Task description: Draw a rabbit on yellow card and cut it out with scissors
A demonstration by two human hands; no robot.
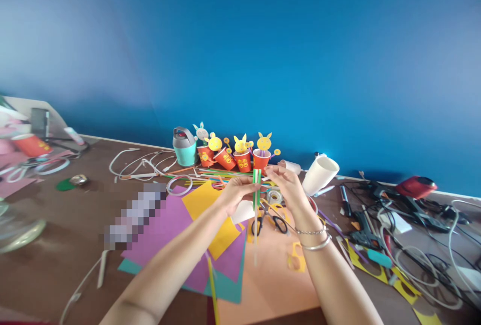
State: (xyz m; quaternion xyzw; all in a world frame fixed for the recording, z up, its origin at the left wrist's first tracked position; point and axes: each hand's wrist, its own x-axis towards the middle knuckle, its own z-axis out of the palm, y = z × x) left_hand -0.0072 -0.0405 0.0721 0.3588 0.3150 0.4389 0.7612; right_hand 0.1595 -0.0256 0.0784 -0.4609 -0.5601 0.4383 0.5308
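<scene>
In the head view, our left hand (239, 195) pinches a few green-and-white strips (257, 190) between thumb and fingers, upright over the middle of the table. We judge that this side grip steadies them and leaves their top ends exposed to the other hand. Our right hand (287, 182) is just to the right of those tops, fingers bent close together; we cannot tell whether it grips anything small. A pale, blurred stick (255, 245) shows below the strips, and we cannot make out whether it is joined to them.

Beneath our hands, scissors (266, 211) and a tape roll (274, 196) lie by the peach sheet (278, 290), probably placed for easy reach, though the scissors take up working room. To the left, a yellow sheet (203, 200) overlaps a purple sheet (161, 245). At the far side, red paper cups (242, 161) carrying animal-face cutouts line the wall, beside a turquoise container (185, 155). On the right, a glue gun (366, 235) and tangled cables (417, 261) crowd the table, so we would find reaching across there awkward.
</scene>
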